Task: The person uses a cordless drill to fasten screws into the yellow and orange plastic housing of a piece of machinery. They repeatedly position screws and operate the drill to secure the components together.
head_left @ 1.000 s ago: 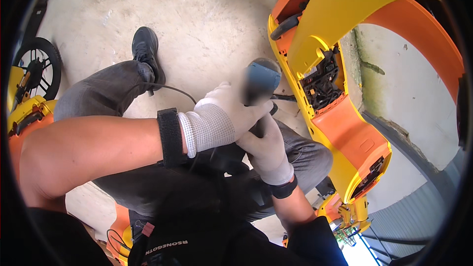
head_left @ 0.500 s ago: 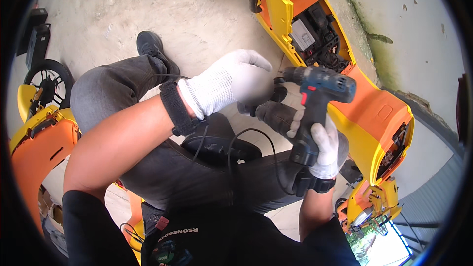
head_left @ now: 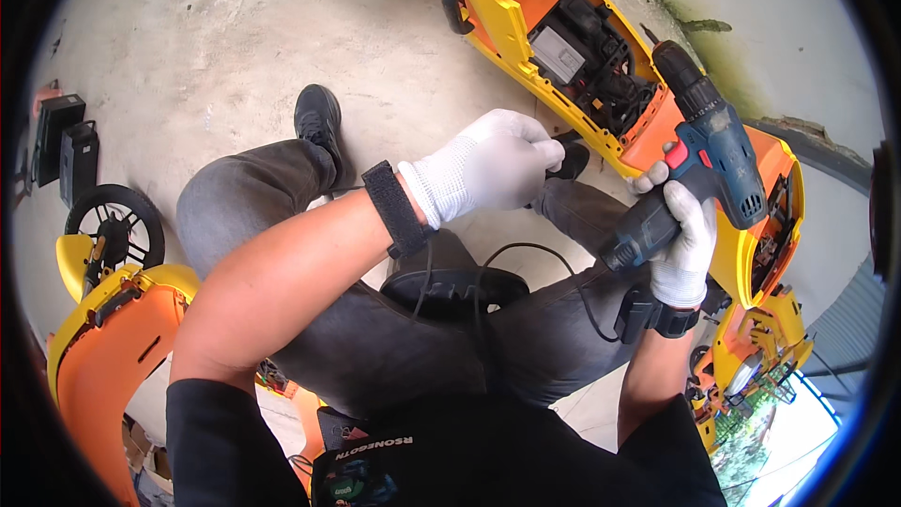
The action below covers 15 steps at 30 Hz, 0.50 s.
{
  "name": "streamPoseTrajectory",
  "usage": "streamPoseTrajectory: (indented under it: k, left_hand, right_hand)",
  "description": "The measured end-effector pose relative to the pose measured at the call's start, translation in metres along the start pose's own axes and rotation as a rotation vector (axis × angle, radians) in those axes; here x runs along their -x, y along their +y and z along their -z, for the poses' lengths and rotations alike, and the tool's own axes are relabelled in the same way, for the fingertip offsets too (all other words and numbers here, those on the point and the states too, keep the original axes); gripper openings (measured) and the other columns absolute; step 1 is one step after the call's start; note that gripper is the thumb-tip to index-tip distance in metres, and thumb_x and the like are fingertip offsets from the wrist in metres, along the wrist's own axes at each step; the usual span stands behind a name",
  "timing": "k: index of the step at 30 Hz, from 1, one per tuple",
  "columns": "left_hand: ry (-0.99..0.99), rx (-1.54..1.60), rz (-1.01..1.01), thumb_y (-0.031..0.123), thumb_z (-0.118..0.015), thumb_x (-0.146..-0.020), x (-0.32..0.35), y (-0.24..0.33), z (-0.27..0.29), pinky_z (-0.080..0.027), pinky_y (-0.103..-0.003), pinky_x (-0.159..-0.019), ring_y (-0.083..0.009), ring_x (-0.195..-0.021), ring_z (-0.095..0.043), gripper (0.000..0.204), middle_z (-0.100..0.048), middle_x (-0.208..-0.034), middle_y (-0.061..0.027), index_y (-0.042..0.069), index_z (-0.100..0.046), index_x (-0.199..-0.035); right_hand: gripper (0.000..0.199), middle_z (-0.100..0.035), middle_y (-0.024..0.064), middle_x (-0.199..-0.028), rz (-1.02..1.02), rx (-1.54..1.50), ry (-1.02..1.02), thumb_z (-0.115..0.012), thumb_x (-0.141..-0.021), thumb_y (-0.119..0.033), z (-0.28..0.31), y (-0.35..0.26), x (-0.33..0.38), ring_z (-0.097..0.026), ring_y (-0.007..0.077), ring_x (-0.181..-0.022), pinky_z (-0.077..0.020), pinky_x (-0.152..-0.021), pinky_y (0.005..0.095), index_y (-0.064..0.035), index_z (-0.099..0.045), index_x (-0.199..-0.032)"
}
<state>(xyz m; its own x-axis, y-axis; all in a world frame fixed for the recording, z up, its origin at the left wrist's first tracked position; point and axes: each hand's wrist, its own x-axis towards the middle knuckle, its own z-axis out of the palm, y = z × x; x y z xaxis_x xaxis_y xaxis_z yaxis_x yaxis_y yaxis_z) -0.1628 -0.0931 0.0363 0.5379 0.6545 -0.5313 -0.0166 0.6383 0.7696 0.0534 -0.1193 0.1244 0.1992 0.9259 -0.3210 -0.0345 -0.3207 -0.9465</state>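
My right hand (head_left: 690, 239), in a white glove, is closed around the grip of a dark blue and black cordless drill (head_left: 727, 160) with a red trigger. The drill is tilted, its thin bit (head_left: 649, 35) pointing toward the far side and slightly left. My left hand (head_left: 493, 164), also gloved in white, hangs over the gap between my knees with its fingers curled together. Part of that hand is blurred, and whatever it may hold cannot be made out. The two hands are apart. Beyond the drill stands a yellow and orange scooter body (head_left: 526, 33) with an open compartment.
Inside the compartment sit a grey box (head_left: 557, 54) and dark wiring. A black cable (head_left: 535, 246) loops across my lap. At the left are another orange and yellow scooter (head_left: 122, 329), a wheel (head_left: 114, 230) and black boxes (head_left: 79, 161). A stained wall (head_left: 779, 47) rises at the right.
The drill has swung away from my left hand, to the right, and its bit has turned from leftward to the far side. The whole view has shifted somewhat. My left hand stays closed.
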Motion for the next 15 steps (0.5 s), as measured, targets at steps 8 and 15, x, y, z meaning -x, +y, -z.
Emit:
streamPoseTrajectory:
  k: [8,15]
  left_hand:
    - [0.121,0.061,-0.003,0.017,-0.051,-0.101,-0.039,-0.019,0.006,-0.054,-0.025,-0.067,-0.0111,-0.069,-0.06,0.029,-0.063,-0.081,-0.0053,-0.005,-0.064,-0.115]
    - [0.037,0.157,0.047,0.016,-0.054,-0.1,-0.068,-0.002,-0.006,-0.056,-0.028,-0.069,-0.0145,-0.076,-0.065,0.027,-0.067,-0.089,-0.01,-0.006,-0.062,-0.113]
  right_hand:
    - [0.04,-0.058,0.005,-0.081,-0.134,0.185,-0.192,-0.065,-0.087,-0.018,0.027,0.026,-0.069,-0.056,0.0171,-0.074,-0.0505,-0.076,0.0359,0.004,-0.056,-0.12]
    - [0.042,-0.06,0.0049,-0.081,-0.094,0.253,-0.303,-0.066,-0.08,-0.012,0.053,0.032,-0.09,-0.057,0.018,-0.068,-0.0503,-0.069,0.034,0.0025,-0.058,-0.118]
